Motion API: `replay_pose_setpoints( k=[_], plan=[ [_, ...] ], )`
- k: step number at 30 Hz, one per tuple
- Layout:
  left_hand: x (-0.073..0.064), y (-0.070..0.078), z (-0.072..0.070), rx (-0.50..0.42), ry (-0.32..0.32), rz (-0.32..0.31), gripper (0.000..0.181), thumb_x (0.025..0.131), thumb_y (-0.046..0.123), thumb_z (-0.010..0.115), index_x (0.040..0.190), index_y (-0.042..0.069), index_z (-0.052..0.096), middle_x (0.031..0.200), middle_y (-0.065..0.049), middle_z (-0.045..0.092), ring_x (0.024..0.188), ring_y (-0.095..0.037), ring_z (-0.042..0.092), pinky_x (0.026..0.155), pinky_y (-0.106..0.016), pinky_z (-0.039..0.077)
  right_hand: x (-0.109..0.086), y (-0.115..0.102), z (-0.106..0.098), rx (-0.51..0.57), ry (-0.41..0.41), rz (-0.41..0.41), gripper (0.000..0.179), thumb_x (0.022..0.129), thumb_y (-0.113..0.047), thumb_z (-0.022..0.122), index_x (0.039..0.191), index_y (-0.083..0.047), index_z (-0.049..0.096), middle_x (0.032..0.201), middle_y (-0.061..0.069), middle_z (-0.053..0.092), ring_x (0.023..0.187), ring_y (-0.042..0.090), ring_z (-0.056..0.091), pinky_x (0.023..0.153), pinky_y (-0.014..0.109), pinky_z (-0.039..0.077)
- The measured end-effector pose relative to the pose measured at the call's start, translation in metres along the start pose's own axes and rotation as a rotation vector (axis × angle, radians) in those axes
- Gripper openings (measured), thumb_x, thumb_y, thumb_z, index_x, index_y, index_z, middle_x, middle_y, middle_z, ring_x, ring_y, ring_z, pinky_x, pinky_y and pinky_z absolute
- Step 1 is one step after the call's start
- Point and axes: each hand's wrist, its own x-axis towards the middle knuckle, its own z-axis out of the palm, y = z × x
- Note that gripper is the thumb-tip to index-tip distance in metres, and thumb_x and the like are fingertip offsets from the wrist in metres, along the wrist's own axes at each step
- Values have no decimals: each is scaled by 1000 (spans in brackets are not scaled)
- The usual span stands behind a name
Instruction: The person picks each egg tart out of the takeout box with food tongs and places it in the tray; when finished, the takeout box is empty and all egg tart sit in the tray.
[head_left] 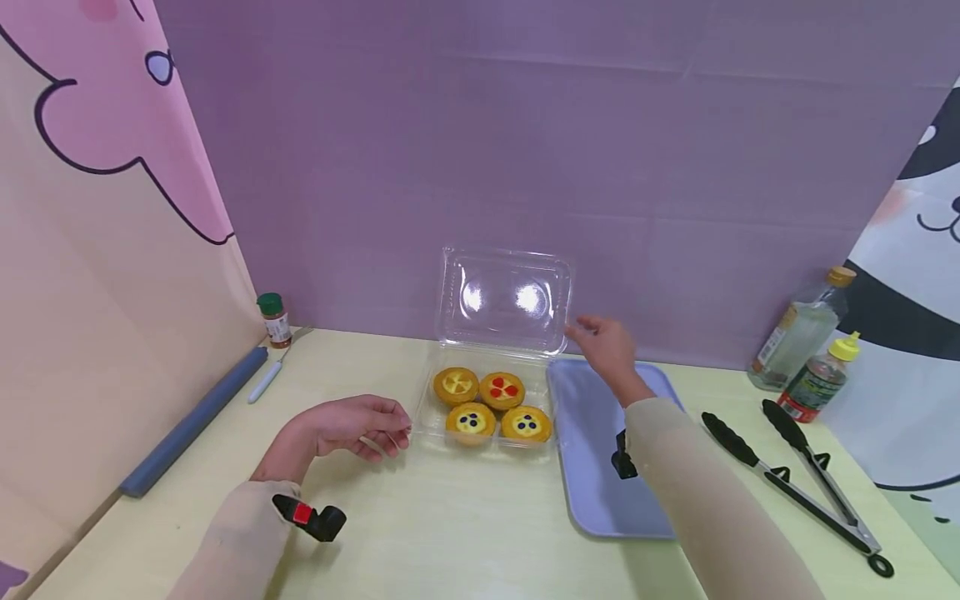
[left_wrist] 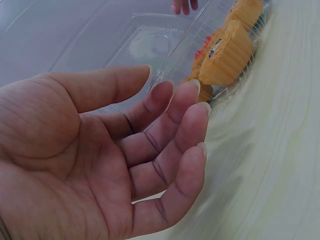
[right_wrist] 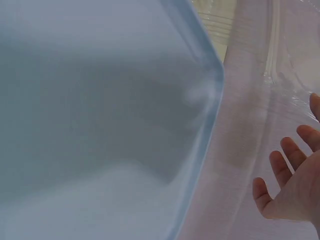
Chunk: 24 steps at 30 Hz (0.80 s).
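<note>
A clear plastic clamshell box (head_left: pixel 427 415) stands on the table with its lid (head_left: pixel 495 287) raised against the backdrop. Inside lie several tarts: one with red pieces (head_left: pixel 502 390), one with pale wedges (head_left: pixel 455 386), and two dotted dark blue, a left one (head_left: pixel 471 421) and a right one (head_left: pixel 527 424). My left hand (head_left: pixel 360 423) is beside the box's left wall, fingers loosely bent; in the left wrist view its thumb stands apart from the fingers (left_wrist: pixel 175 135). At the lid's right edge is my right hand (head_left: pixel 606 350), fingers spread in the right wrist view (right_wrist: pixel 295 185); contact is unclear.
Under my right arm lies a lavender tray (head_left: pixel 592 492). Black-tipped tongs (head_left: pixel 817 492), a glass bottle (head_left: pixel 798 333) and a yellow-capped bottle (head_left: pixel 821 379) are at the right. On the left are a blue roll (head_left: pixel 198 421), a green-lidded jar (head_left: pixel 274 321) and a slim light-handled tool (head_left: pixel 266 382).
</note>
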Motion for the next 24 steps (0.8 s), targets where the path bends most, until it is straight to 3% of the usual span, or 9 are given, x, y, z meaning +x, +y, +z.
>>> replay_pose_setpoints(
  k=[11,24],
  plan=[
    [1,0,0,9,-6,-19,35,101,30,58,113,-2,61,95,-5,68,87,-20,67,77,-34,57,-2,1,12,66,-64,93,47,98,-36,63,133,-5,63,135,16,64,121,35,61,97,47,51],
    [1,-1,2,8,-22,-13,26,102,28,57,103,3,65,95,-4,69,86,-19,66,77,-33,57,4,-2,18,52,-2,89,35,97,-29,64,117,-1,70,120,18,71,105,31,63,84,38,51]
  ],
)
